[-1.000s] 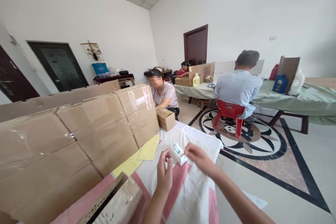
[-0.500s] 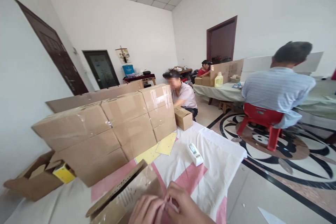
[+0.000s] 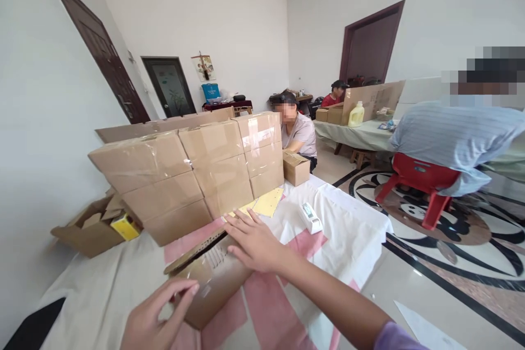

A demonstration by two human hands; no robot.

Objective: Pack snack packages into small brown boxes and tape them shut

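Note:
A taped cardboard box [image 3: 213, 279] lies in front of me on the table's white and pink cloth [image 3: 287, 306]. My right hand [image 3: 254, 240] lies flat on its top, fingers spread, holding nothing. My left hand [image 3: 153, 314] hovers at the box's near left corner with fingers apart and thumb out. A small white device [image 3: 310, 217] rests on the cloth to the right, beyond both hands. Yellow sheets [image 3: 266, 202] lie past the box.
A two-high row of sealed cartons [image 3: 192, 169] walls the table's far side. An open carton [image 3: 94, 224] holding a yellow pack sits at the left. One person sits behind the cartons; another sits on a red stool [image 3: 422, 186] at a green-covered table on the right.
The white device left my hands and now lies on the cloth. My hands came together low, then spread apart onto the near cardboard box. The view swung left.

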